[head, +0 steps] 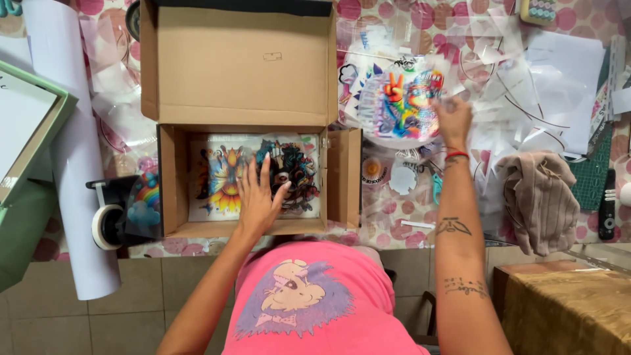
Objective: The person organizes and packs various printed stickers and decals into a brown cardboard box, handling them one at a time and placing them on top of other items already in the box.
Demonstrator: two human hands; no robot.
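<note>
Head view, looking straight down. Open cardboard box at centre-left of frame, its big flap folded back toward the top, a smaller flap standing at its right side. It sits on a worktop covered in a pink-dotted cloth.

Left hand is inside the box, fingers spread wide, palm flat on the printed transfer sheets lying on the box floor: a sunflower design on the left, a darker multicolour design under and right of the hand. Pressing, not gripping.

Right hand is stretched out to upper right of centre, fingers pinching the right edge of a clear film sheet with a rainbow peace-hand print. That sheet lies just right of the box flap, on top of a loose pile of more clear printed films that spreads to the upper right. Red band on the right wrist.

Around it: tape dispenser at the left edge of the box, with a rainbow-and-cloud print just beside it. White paper roll runs down the left side. Beige folded cloth right of the right forearm. Black remote at far right, on a green cutting mat. Teal-handled scissors between box and right arm, partly under film.
</note>
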